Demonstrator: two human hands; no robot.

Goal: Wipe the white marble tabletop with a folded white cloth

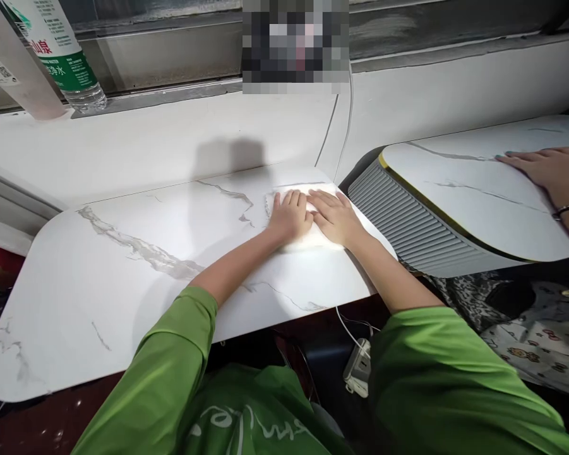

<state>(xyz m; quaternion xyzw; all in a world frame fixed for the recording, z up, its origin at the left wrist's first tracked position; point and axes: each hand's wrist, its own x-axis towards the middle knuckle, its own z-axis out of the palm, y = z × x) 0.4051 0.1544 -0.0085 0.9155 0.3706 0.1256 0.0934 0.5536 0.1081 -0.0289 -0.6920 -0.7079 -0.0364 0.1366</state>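
Observation:
Near the right end of the white marble-patterned tabletop (118, 297) lies a white cloth (310, 240), brightly lit. My left hand (291, 218) rests palm down on its left part, fingers stretched toward the wall. Beside it, my right hand (336, 218) presses flat on the right part with the fingers a little spread. The thumbs almost meet in the middle. Both palms cover much of the cloth, so its folds are hard to make out. Neither hand grips anything.
A second table (473, 183) with a ribbed grey side stands at the right, another person's hand (549, 167) on it. Bottles, one a green-labelled water bottle (71, 69), stand on the ledge. Cables hang by the wall; a white power strip (359, 370) is below the tabletop.

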